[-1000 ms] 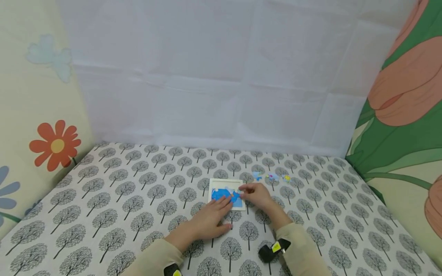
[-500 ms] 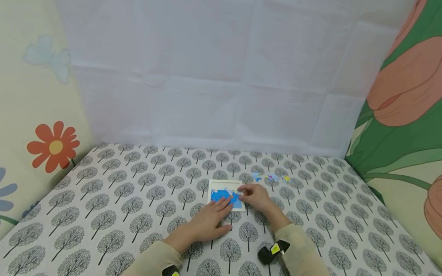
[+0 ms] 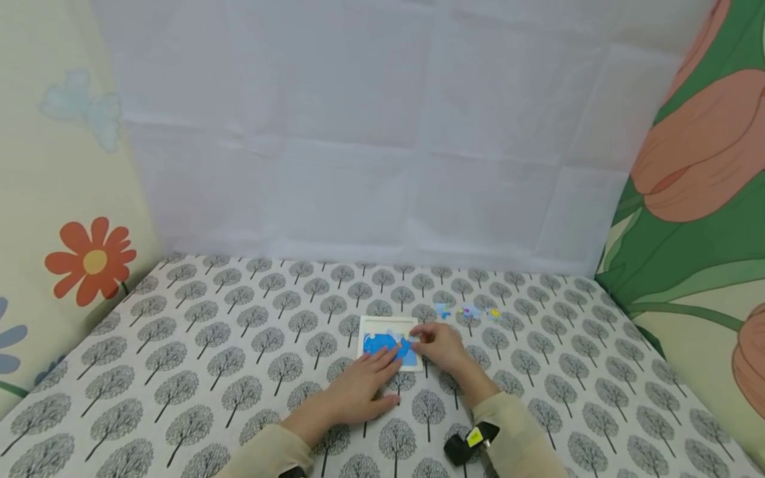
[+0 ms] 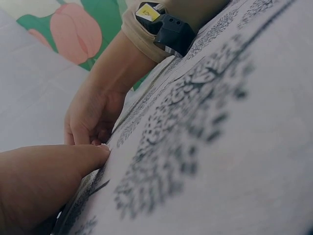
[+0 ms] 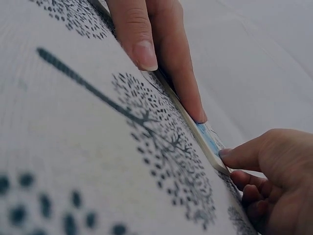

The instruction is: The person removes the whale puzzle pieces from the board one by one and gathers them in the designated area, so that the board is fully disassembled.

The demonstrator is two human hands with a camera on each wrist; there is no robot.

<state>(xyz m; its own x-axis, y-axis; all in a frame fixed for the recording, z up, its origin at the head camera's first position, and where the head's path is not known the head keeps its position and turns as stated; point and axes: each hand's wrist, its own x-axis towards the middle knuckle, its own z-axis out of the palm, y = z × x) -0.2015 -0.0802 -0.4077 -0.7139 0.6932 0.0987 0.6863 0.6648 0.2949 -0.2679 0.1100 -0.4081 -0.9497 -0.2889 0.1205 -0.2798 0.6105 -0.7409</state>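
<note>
A small jigsaw puzzle in a white frame (image 3: 388,319) lies on the cloth, with blue pieces (image 3: 376,343) joined across its lower part. My left hand (image 3: 361,388) rests with nearly straight fingers on the puzzle's lower left; in the right wrist view a fingertip of the left hand (image 5: 156,44) touches the blue surface. At the frame's right edge, my right hand (image 3: 443,346) has thumb and forefinger together on a puzzle piece, largely hidden by the fingers. Its thumb (image 5: 239,154) lies at the frame's corner, the other fingers curled beneath.
Beyond the right hand lie three small groups of loose puzzle pieces: blue (image 3: 442,311), blue with purple (image 3: 470,311) and yellow (image 3: 493,313). A tree-print cloth (image 3: 239,358) covers the table. White sheeting (image 3: 335,133) hangs behind it, with flowered panels at both sides.
The head view has tilted slightly, so everything sits a little lower in it. Both hands keep their places on the puzzle, with only slight movement of the right fingers.
</note>
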